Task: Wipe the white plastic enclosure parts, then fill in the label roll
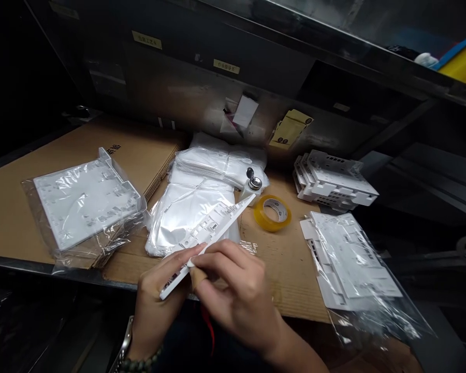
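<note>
Head view: the left hand [157,285] clamps a tilted white plastic panel [210,228], apparently steadying its edge for the right hand [238,282], pinched around a small white piece [190,263].

Part [212,228]: I see it before bags [188,207];
Tape [259,213]: right of bottle [254,185];
Cardboard [140,150]: my left, under panel [87,199];
Stack [334,176]: right of tape

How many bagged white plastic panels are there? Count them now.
2: the left bagged panel on stacked cardboard, the right bagged panel right of the tape roll; more may be hidden beneath it.
</note>
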The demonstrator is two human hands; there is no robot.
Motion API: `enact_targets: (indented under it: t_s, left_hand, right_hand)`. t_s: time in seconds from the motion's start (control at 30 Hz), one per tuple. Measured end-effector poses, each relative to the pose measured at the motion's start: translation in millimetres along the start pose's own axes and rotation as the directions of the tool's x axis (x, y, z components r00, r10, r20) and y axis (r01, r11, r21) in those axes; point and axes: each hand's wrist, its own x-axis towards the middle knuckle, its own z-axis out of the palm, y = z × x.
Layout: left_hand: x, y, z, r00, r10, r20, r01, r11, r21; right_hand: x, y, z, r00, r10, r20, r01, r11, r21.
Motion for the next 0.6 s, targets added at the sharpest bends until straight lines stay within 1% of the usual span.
enact_targets:
  t_s: [0.07, 0.17, 0.23, 0.3, 0.37, 0.43, 0.53, 0.6]
  left_hand:
    - [0, 0, 0.6, 1.000, -0.011, -0.006, 0.011, 1.000, 0.006]
    - [1, 1, 1.0, 1.000, -0.028, 0.005, 0.028, 0.999, 0.033]
    - [1, 1, 0.4, 1.000, -0.024, 0.006, 0.024, 0.999, 0.030]
    - [0, 1, -0.6, 1.000, -0.014, 0.004, 0.014, 1.000, 0.013]
    - [1, 0, -1.5, 1.000, -0.012, 0.007, 0.012, 1.000, 0.002]
    - [1, 0, -1.8, 1.000, -0.022, 0.006, 0.022, 1.000, 0.011]
    - [2, 0, -2.0, 0.999, -0.034, 0.012, 0.034, 0.999, 0.038]
    - [2, 1, -2.1, 1.000, -0.015, 0.012, 0.015, 0.999, 0.036]
  right_hand:
    - [2, 4, -3, 0.998, 0.057, -0.026, -0.057, 0.998, -0.009]
    - [5, 10, -8, 0.986, 0.124, -0.111, -0.131, 0.989, -0.066]
    - [4, 8, -8, 0.990, 0.100, -0.097, -0.108, 0.991, -0.076]
    - [1, 5, -5, 0.999, 0.038, -0.027, -0.039, 0.998, -0.044]
    - [1, 5, -4, 1.000, 0.001, 0.016, -0.001, 1.000, -0.010]
    - [3, 10, -6, 0.999, 0.035, -0.013, -0.035, 0.999, -0.022]
    - [6, 15, -11, 0.989, 0.107, -0.104, -0.116, 0.990, -0.084]
    - [6, 11, -10, 0.994, 0.079, -0.080, -0.086, 0.992, -0.088]
